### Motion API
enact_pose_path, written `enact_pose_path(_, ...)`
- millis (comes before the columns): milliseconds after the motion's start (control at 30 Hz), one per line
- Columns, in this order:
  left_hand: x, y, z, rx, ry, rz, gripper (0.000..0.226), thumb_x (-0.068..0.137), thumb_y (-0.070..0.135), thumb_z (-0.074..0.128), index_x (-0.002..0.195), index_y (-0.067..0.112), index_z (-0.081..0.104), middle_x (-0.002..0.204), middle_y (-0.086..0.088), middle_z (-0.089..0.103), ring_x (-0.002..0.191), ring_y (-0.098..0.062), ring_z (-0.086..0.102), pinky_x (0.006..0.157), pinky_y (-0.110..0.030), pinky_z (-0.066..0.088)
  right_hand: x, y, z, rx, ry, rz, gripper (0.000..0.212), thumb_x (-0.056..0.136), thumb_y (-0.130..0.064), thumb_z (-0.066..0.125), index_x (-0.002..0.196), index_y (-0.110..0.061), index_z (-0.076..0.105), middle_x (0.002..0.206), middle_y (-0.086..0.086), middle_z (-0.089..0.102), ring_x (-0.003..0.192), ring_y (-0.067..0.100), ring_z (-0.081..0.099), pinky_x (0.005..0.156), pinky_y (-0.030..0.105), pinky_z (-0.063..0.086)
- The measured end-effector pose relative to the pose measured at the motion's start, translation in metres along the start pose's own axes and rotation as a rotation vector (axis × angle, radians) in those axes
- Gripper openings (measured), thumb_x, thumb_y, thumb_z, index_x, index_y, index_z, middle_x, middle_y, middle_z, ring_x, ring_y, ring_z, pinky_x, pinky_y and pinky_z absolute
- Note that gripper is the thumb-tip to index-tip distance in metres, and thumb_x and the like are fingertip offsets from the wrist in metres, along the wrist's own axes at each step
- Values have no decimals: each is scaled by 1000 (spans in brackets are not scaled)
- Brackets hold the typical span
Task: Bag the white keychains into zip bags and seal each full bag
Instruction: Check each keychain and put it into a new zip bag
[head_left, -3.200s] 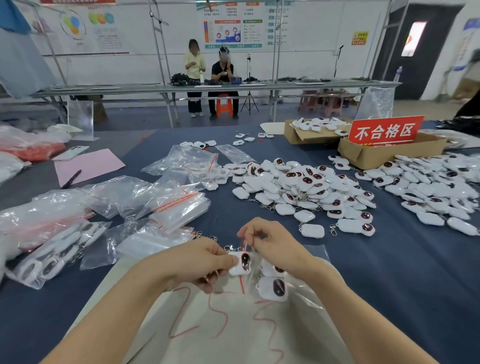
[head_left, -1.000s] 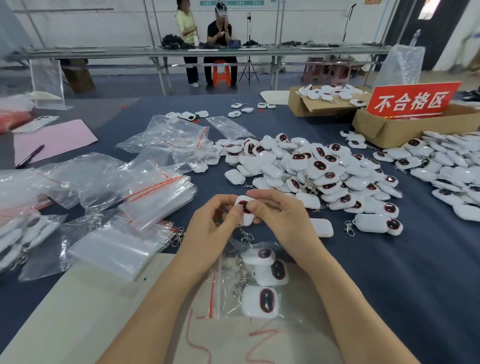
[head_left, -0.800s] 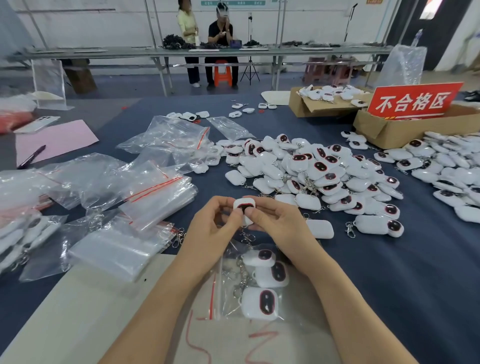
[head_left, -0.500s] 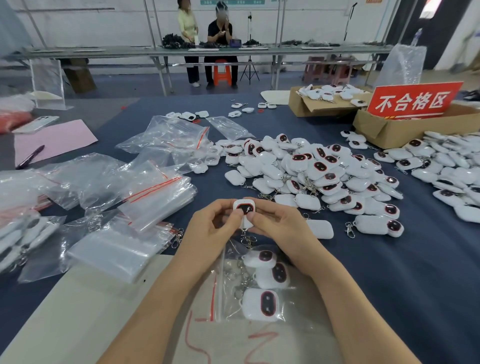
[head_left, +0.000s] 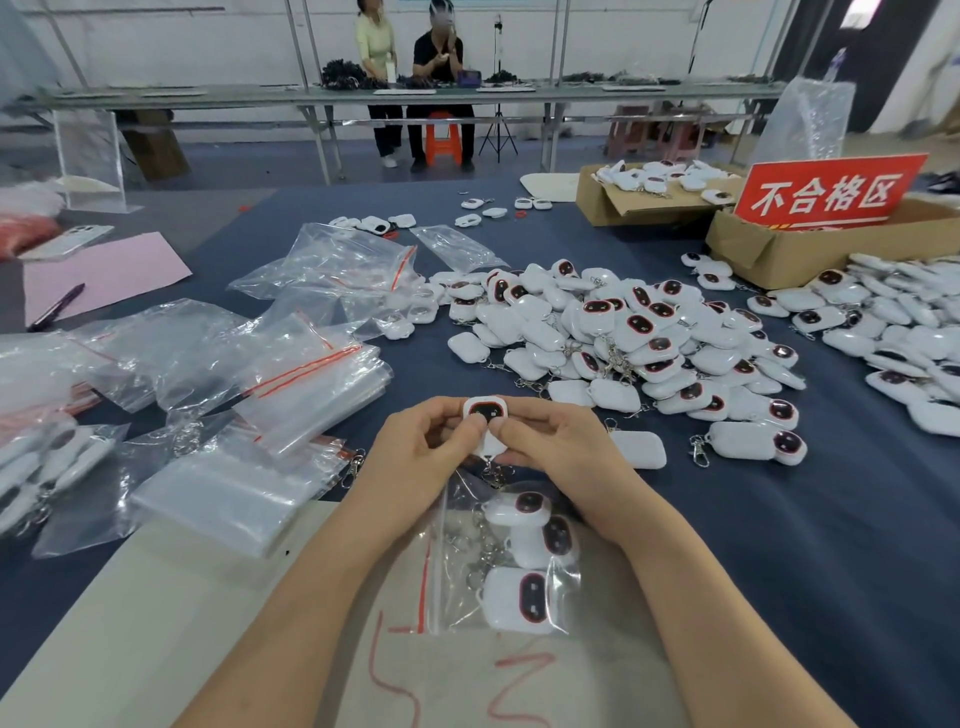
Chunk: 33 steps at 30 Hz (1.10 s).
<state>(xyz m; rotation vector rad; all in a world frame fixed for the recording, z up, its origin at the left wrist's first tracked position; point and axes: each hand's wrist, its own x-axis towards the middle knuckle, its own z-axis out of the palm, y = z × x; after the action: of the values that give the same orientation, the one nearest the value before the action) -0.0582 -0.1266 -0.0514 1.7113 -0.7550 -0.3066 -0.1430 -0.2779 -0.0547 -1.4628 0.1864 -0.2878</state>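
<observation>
Your left grip (head_left: 415, 457) and right grip (head_left: 553, 447) both pinch one white keychain (head_left: 485, 412), thumbs meeting; the zip bag (head_left: 452, 613) below holds three more.

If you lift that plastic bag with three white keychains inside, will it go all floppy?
Probably floppy: the zip bag is thin, clear and wrinkled, so it would likely sag. The three keychains would probably slide into one corner, since they and their metal chains lie loose inside.
</observation>
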Motion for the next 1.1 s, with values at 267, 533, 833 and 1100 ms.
enact_pose_path(267,4,-3,-3,-179,7,-76,22,104,19,54,119,17,70,87,-10,76,65,-16,68,67,-23,56,2,1,-3,261,-37,111,23,101,-16,59,102,-19,81,104,11,77,88,13,73,77,20,58)
enact_pose_path(533,3,-6,-3,-235,-4,-88,19,104,18,56,115,16,72,80,-8,75,64,-18,68,62,-22,54,6,5,-2,264,-36,133,20,99,-20,62,98,-20,82,96,7,79,82,9,73,73,18,58)
enact_pose_path(833,1,-5,5,-42,34,-29,24,100,20,61,123,22,66,87,-8,75,72,-18,74,71,-26,59,7,5,1,144,33,88,20,96,-7,63,104,-19,78,99,8,79,94,18,75,77,23,59)
enact_pose_path(1100,2,-9,4,70,-15,7,15,96,27,64,109,35,64,83,4,73,80,-23,72,80,-46,59,3,3,-1,-65,43,-21,25,92,-4,69,111,-19,73,86,-2,75,85,9,73,74,19,57)
